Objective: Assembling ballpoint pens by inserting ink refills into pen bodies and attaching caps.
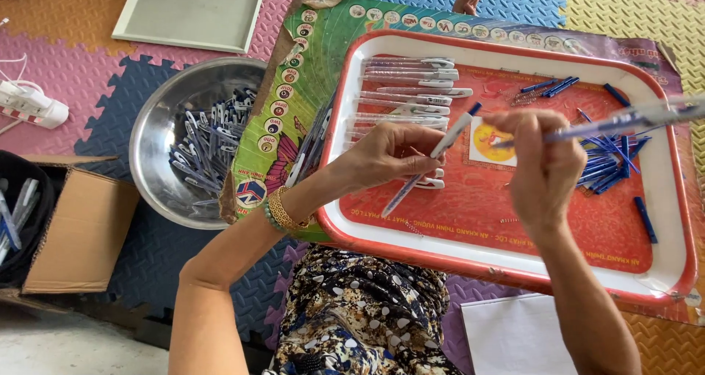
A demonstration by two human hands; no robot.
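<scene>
Taking the red tray [661,272] as the landmark: far to its left, at the picture's edge, a dark bin [22,221] holds a few pale pens, and a cardboard box [81,228] lies beside it. Nearer the tray, still to its left, a steel bowl [158,140] on the foam floor mat [88,74] is part filled with blue-and-white pen parts [209,144]. The tray itself rests on a printed cardboard sheet [308,59] over the person's lap.

In the tray's upper left, a row of clear pen barrels [411,89] lies side by side. Over the tray's left half, the left hand [389,155] has its fingers clenched around a white pen barrel [433,162], which slants up toward the tray's middle with a blue tip. Over the middle, the right hand [540,162] pinches a blue refill [587,131] in its fingers, the refill pointing off toward the tray's right rim. In the tray's right half lies a loose heap of blue refills [609,166], with a few more near the top rim.
</scene>
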